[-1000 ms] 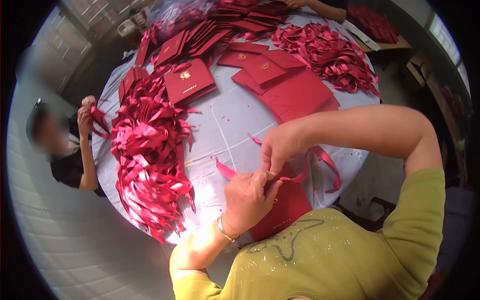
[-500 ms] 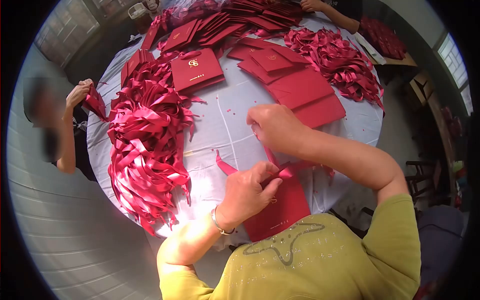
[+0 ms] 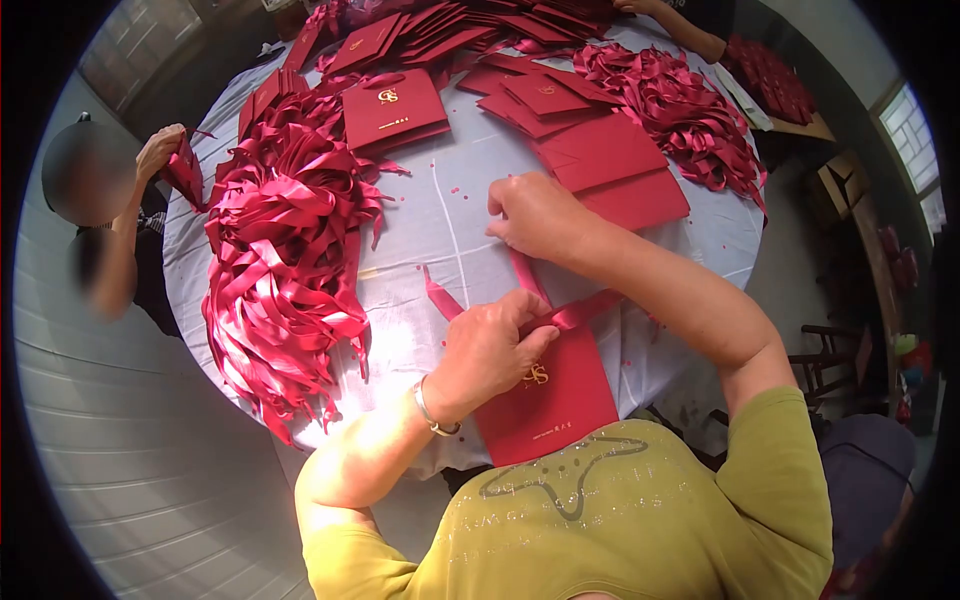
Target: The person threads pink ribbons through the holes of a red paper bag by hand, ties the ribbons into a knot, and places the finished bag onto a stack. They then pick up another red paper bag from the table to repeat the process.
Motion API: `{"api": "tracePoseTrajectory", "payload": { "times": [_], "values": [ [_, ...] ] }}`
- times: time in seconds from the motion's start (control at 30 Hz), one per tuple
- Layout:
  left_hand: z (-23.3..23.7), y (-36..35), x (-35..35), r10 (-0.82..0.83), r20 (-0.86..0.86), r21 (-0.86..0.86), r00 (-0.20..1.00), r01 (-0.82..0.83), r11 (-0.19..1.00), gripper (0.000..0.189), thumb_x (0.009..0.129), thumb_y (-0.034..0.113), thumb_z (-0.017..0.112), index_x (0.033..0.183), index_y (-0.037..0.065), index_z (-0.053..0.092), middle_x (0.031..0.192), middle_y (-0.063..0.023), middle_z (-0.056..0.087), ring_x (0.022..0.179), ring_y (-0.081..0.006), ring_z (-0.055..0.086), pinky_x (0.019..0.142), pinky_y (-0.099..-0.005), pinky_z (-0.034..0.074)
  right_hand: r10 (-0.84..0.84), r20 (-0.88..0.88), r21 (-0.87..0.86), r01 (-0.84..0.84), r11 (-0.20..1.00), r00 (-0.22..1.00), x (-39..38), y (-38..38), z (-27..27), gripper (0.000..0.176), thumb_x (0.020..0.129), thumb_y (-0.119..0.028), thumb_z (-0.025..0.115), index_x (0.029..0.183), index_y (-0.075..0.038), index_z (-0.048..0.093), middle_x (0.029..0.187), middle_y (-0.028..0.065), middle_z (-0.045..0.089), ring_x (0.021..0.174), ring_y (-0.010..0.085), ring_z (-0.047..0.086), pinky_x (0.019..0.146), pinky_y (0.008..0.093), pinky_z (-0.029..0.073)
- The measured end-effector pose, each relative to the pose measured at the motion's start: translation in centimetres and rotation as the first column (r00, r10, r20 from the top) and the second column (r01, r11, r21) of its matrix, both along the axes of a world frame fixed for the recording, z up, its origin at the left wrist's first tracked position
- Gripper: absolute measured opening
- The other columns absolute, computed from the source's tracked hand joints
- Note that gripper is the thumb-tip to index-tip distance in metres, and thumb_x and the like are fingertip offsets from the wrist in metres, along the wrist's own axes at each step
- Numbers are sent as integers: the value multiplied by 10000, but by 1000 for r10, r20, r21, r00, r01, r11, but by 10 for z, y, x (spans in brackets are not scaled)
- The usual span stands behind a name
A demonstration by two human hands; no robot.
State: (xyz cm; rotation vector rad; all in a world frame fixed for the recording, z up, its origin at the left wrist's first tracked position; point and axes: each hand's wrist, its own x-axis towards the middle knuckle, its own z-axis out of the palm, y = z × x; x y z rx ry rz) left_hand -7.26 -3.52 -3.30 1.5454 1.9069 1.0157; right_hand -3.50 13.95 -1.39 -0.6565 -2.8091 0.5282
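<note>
In front of my chest, at the table's near edge, lies a flat red paper bag (image 3: 560,400) with gold lettering. My left hand (image 3: 485,350) is closed at the bag's top edge, with thumb and fingers pinching a red satin ribbon (image 3: 585,312) there. One ribbon length runs to the right beneath my right forearm, and a loose tail points up and left. Farther up, my right hand (image 3: 540,215) is closed above the table. Another strip of the ribbon rises from the bag to its fingers, whose tips are partly hidden.
A long heap of red ribbons (image 3: 285,260) lies on the left of the white-covered round table (image 3: 410,240). Stacked red bags (image 3: 630,190) lie beyond my right hand, near a second ribbon pile (image 3: 690,130). Co-workers' hands (image 3: 160,152) show at the left and far right.
The view has shifted, so the table's contents appear higher in the frame. Both hands keep their grip, and the ribbon length running right shows more fully beside my left thumb.
</note>
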Motion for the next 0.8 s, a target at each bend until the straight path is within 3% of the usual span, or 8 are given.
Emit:
{"api": "tracePoseTrajectory", "payload": {
  "times": [0.1,0.23,0.37,0.5,0.57,0.6,0.7,0.8],
  "values": [
    [4,2,-2,-8,21,-40,1000,9,999,217,819,197,717,934,34,633,737,-117,691,659,-215,684,607,-310,508,33,-379,-230,-129,965,925,25,-4,33,238,781,-202,716,861,18,676,738,142,668,655,227,642,626,335,510],
    [-1,2,-5,-20,67,-77,998,25,997,218,822,192,705,949,28,640,731,-107,692,627,-189,663,601,-306,501,245,-5,-274,-237,932,970,99,-12,50,277,760,-217,737,930,-6,678,864,135,635,774,240,617,691,354,496],
    [-5,2,-5,-39,72,-2,997,39,999,216,823,185,699,954,20,649,721,-99,689,606,-153,641,584,-295,492,359,76,-163,-343,925,930,129,-14,22,372,739,-286,767,945,3,657,922,144,596,918,318,572,814,402,466],
    [-2,4,-5,-30,97,-65,995,36,997,195,833,165,681,941,6,655,705,-97,685,603,-113,631,569,-276,486,311,-109,-84,-320,944,944,139,-15,31,258,778,-198,737,919,-1,646,878,130,612,800,286,590,724,379,477],
    [-1,4,-5,-31,89,-82,996,38,996,181,839,154,673,934,1,656,699,-95,685,598,-105,626,565,-271,485,123,62,-456,-81,886,990,144,-23,46,262,785,-154,734,979,-3,646,763,123,614,643,239,595,599,346,474],
    [-2,4,-5,-34,102,-84,994,43,996,174,845,147,667,936,0,653,694,-88,684,611,-108,640,568,-269,493,121,61,-454,-81,887,991,148,-29,48,262,785,-154,734,979,-3,646,763,123,614,643,239,595,599,346,474],
    [-15,5,-4,-54,159,-40,986,61,997,162,857,137,656,938,-4,647,689,-81,682,644,-119,669,579,-268,513,92,-310,-272,-181,945,946,161,-57,58,236,776,-64,726,999,-6,678,674,104,617,536,176,558,521,307,444],
    [-7,1,-4,-38,38,7,999,37,999,163,861,157,650,945,17,649,759,-114,699,694,-188,705,631,-314,546,-9,-342,-516,-179,838,940,181,-70,76,144,734,30,693,875,7,697,691,41,637,564,90,533,503,255,398]
  ]
}}
